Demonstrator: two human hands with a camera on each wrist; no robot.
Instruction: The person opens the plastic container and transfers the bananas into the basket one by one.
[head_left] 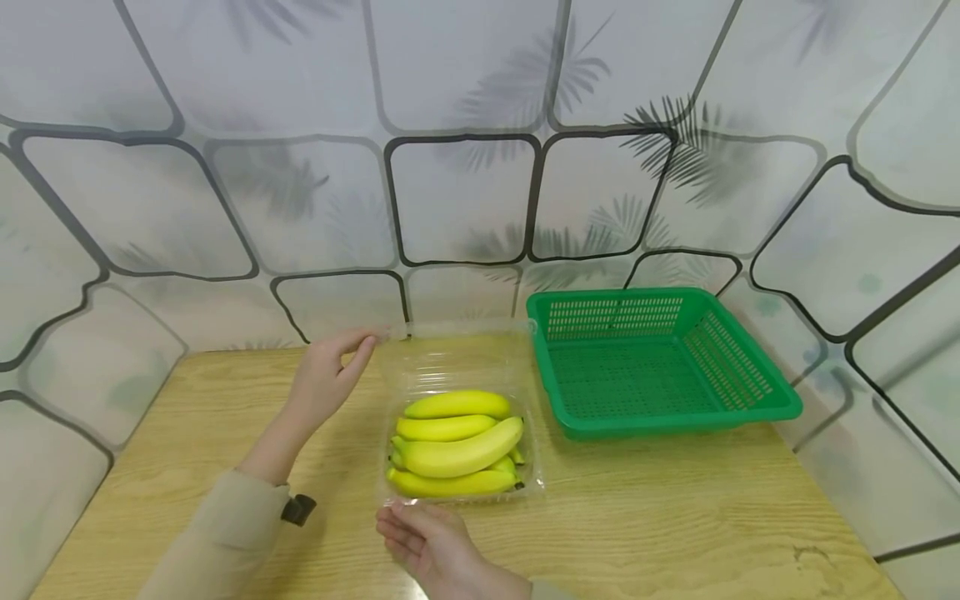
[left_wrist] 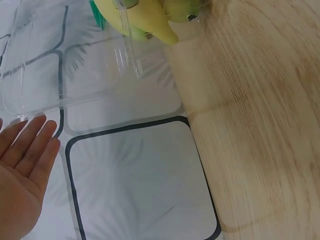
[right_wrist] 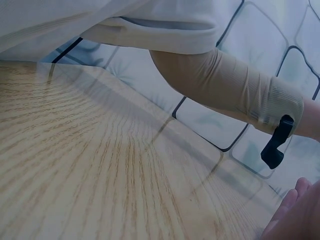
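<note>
A clear plastic clamshell box [head_left: 536,475] sits on the table with several yellow bananas [head_left: 457,457] in it. Its transparent lid [head_left: 450,354] stands raised at the back, by the wall. The left hand [head_left: 330,375] is at the lid's left edge; in the left wrist view its straight fingertips [left_wrist: 47,130] touch the rim of the lid [left_wrist: 75,65]. In front of the box, the right hand [head_left: 442,546] lies palm partly up with loosely bent fingers at the front left rim. Only a sliver of that hand [right_wrist: 295,210] shows in the right wrist view.
A green plastic basket [head_left: 637,379] with slotted sides stands right of the box, close to the lid. Patterned wall covering [head_left: 465,200] encloses the back and sides of the wooden table [head_left: 660,517]. A black strap [head_left: 298,509] hangs at the left cuff.
</note>
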